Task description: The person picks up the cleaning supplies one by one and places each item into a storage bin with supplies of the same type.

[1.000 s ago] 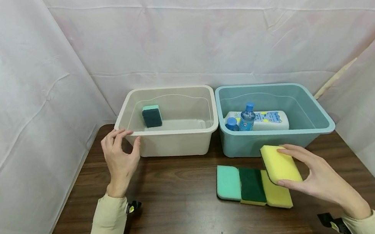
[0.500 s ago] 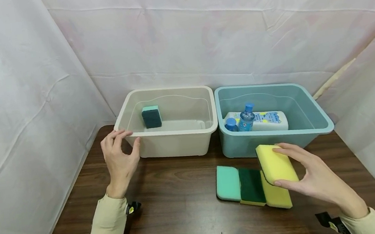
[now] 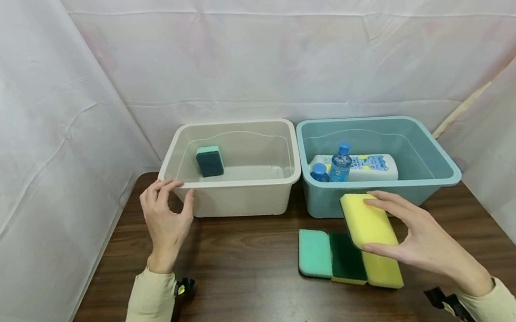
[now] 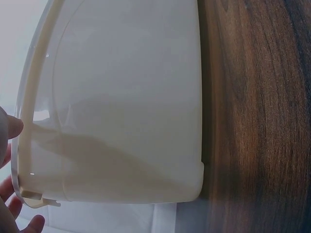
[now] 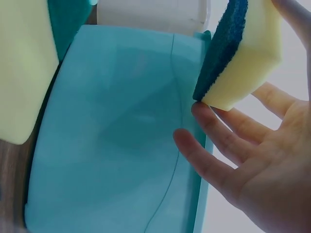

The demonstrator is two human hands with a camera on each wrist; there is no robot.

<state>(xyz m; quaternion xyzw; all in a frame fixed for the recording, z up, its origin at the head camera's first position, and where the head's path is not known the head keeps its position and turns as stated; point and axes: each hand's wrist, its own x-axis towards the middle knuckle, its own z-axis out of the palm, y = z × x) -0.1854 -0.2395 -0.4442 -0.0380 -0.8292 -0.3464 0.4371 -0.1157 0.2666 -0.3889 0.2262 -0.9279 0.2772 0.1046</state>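
My right hand (image 3: pixel 421 235) pinches a sponge (image 3: pixel 369 220) between thumb and fingers, raised and tilted above the table; its yellow foam side faces up. A dark scouring layer on this sponge (image 5: pixel 243 53) shows in the right wrist view. Below it lie a yellow sponge (image 3: pixel 382 271), partly covered, a dark green-topped sponge (image 3: pixel 347 257) and a mint-green sponge (image 3: pixel 314 254), side by side. My left hand (image 3: pixel 165 222) holds the front left corner of the beige bin (image 3: pixel 238 200), fingers at its rim. Inside that bin stands a sponge (image 3: pixel 210 162) with a dark face and mint edge.
Right of the beige bin stands a blue bin (image 3: pixel 362 194), almost touching it. It contains a white bottle (image 3: pixel 378 167), a small blue-capped bottle (image 3: pixel 340 162) and another blue-capped bottle (image 3: pixel 320 172). White sheeting (image 3: pixel 247 66) hangs behind and beside the wooden table (image 3: pixel 244 290).
My right hand has moved left and slightly away from me with the sponge, over the sponges lying on the table. My left hand stays at the beige bin's corner.
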